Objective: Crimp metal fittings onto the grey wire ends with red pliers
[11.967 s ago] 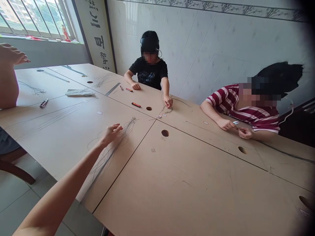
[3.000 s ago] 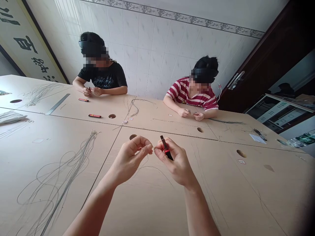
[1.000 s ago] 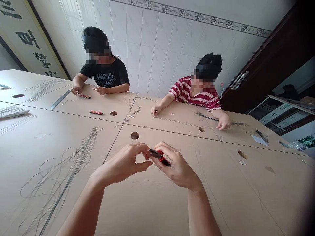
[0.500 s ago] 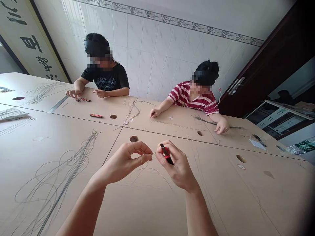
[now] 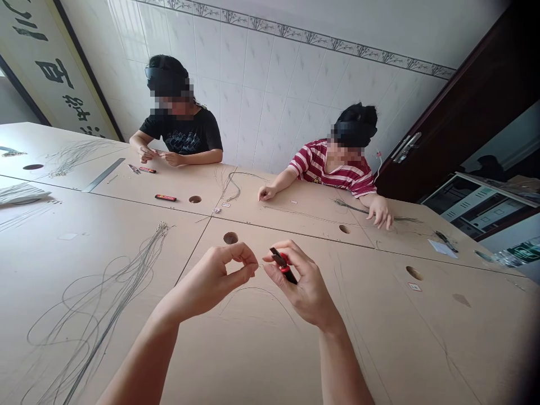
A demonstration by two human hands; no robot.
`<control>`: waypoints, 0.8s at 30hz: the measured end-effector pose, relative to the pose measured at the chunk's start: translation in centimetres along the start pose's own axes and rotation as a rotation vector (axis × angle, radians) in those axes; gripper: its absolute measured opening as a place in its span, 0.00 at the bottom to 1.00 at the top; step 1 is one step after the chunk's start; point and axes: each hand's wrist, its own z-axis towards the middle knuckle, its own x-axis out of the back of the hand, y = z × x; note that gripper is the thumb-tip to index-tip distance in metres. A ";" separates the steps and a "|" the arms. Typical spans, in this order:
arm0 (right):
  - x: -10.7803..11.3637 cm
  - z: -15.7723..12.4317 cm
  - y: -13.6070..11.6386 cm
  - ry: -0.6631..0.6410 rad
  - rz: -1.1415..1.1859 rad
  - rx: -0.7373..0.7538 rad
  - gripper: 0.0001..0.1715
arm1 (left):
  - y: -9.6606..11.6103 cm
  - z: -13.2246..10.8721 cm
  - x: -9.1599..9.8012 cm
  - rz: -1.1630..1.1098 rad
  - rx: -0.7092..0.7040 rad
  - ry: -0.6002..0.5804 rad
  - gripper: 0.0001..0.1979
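My left hand (image 5: pixel 223 275) pinches the end of a thin cord between thumb and fingertips; a tiny fitting at its tip is too small to make out. Close by on the right, my right hand (image 5: pixel 301 281) wraps its fingers round small pliers (image 5: pixel 284 266) with red and black handles, jaws pointing up and to the left. Its thumb and index fingertips sit just apart from the left fingertips. Below both hands a loose thin cord (image 5: pixel 261 289) curves over the tabletop.
A bundle of grey cords (image 5: pixel 126 287) lies at left on the table (image 5: pixel 253 360). Across from me are a person in black (image 5: pixel 181 135) and a person in striped red (image 5: pixel 333 163). Round holes (image 5: pixel 230 238), a red-black utility knife (image 5: pixel 165 197) and a metal ruler (image 5: pixel 103 175) are on the tabletop.
My hands have drawn slightly apart, and the pliers have tilted further left. The person in black has brought both hands together; the striped person's hand on the cords has lifted a little.
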 end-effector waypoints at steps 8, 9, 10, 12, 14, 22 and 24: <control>-0.1 -0.3 0.5 -0.080 -0.062 -0.010 0.04 | -0.4 0.0 -0.4 0.015 -0.005 -0.020 0.09; -0.1 -0.3 0.5 -0.082 -0.062 -0.011 0.04 | -0.4 0.0 -0.5 0.012 -0.009 -0.018 0.09; -0.1 -0.3 0.5 -0.083 -0.062 -0.008 0.04 | -0.3 0.0 -0.5 0.008 -0.012 -0.014 0.09; -0.1 -0.3 0.5 -0.075 -0.057 -0.002 0.04 | -0.2 0.1 -0.6 -0.005 -0.011 0.001 0.09; 0.0 -0.2 0.4 -0.054 -0.052 0.007 0.05 | -0.1 0.2 -0.5 -0.027 -0.011 0.026 0.08; 0.0 -0.3 0.4 0.000 -0.054 0.033 0.06 | 0.2 0.2 -0.3 -0.092 0.005 -0.001 0.08; 0.0 -0.3 0.4 0.003 -0.051 0.035 0.06 | 0.3 0.3 -0.4 -0.097 0.008 -0.007 0.08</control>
